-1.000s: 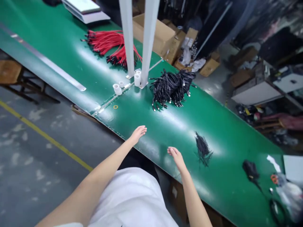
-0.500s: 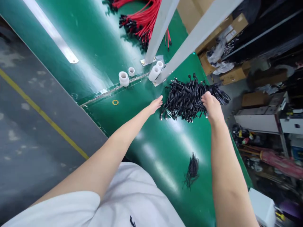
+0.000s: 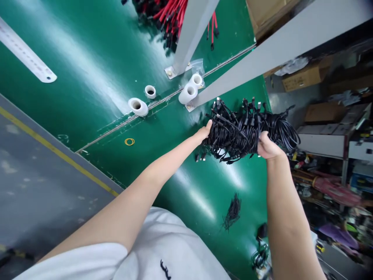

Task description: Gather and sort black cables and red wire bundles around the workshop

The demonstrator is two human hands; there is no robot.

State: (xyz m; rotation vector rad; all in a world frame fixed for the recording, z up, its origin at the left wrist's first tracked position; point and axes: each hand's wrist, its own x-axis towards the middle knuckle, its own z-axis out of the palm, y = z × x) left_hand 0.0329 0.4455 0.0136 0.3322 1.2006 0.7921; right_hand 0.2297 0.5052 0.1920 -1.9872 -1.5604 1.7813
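Note:
A thick row of coiled black cables with small connectors lies across the green table, its right end reaching past the table's edge. My left hand presses on the left end of the row, thumb on top and fingers hidden among the cables. Toward the right end, my right hand grips the row with its thumb over the top; its fingers are buried underneath. Whether the cables are lifted off the surface, I cannot tell. Closer to my body is a small bunch of thin black strips.
Two grey posts are bolted to the table behind the cables. White rolls stand at their feet, and others sit further left. Yellow rubber bands, a metal ruler and red cables also lie there.
Both hands have closed in on the black cables, the left from a gap beside them and the right from above. The view has shifted, and the cables appear closer.

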